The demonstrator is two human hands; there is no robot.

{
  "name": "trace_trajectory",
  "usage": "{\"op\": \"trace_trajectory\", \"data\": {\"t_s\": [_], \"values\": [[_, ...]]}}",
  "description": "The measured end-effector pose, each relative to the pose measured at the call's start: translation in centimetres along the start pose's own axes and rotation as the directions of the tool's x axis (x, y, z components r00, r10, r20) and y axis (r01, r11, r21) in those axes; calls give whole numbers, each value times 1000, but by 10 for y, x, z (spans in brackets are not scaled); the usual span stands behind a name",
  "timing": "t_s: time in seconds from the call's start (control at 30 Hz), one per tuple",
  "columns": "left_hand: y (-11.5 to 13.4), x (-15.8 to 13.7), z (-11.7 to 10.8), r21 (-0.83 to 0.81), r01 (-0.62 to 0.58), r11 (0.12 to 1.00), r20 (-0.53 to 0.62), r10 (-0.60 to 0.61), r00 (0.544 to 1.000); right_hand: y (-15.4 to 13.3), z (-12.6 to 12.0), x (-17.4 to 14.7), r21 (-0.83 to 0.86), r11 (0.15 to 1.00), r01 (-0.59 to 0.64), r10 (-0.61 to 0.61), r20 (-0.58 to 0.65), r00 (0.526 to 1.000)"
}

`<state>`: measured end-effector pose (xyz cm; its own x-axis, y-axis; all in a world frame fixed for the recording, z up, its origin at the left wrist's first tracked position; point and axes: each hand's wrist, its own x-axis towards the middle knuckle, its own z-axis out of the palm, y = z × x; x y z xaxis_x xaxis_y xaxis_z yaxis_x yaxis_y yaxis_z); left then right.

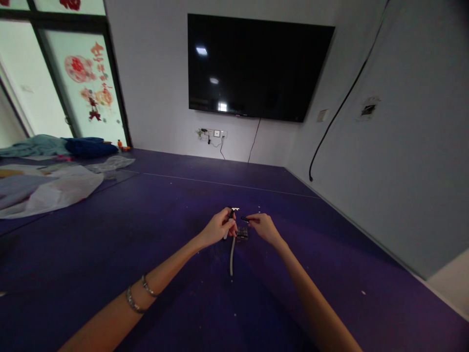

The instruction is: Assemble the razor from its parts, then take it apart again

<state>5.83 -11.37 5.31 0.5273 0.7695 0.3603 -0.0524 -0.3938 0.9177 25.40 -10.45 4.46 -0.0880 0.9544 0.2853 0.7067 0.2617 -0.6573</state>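
Note:
My left hand (pixel 218 228) is closed around a small piece with a pale grey body and a dark upper part, topped by a shiny metal end (pixel 235 209). A grey cable-like length (pixel 231 259) runs down from beneath these fingers towards me. Pinched in my right hand (pixel 264 227) is a small, slim black piece (pixel 245 219), pointing left at the metal end with a gap between them. Between and just below both hands, a small dark, see-through-looking item (pixel 242 233) lies on the purple surface (pixel 176 293); its kind is too small to tell.
Plastic sheets or bags (pixel 69 193) and folded cloths (pixel 88 146) lie at the left. A television (pixel 260 68) hangs on the far wall above sockets (pixel 217 133) with cords. A black cable (pixel 344 100) dangles along the right wall. Tiny white scraps dot the surface.

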Motion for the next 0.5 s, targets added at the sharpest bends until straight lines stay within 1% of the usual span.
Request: {"op": "trace_trajectory", "data": {"t_s": [0.1,0.23,0.3,0.43,0.5], "values": [[0,-1,2,2,4,1000,-35,-4,999,-4,-5,1,50,998,-31,31,-5,999],[-5,-3,8,38,29,999,-162,-22,987,-6,-8,3,146,985,-86,89,-10,996],[-8,-4,11,12,45,999,-207,-41,977,-8,-9,4,187,978,-91,97,-22,995],[-9,-4,16,-112,68,991,-231,-93,969,-15,-14,3,261,962,-79,90,-31,995],[-8,-5,18,-148,51,988,-212,-82,974,-19,-19,2,304,951,-51,64,-33,997]]}}
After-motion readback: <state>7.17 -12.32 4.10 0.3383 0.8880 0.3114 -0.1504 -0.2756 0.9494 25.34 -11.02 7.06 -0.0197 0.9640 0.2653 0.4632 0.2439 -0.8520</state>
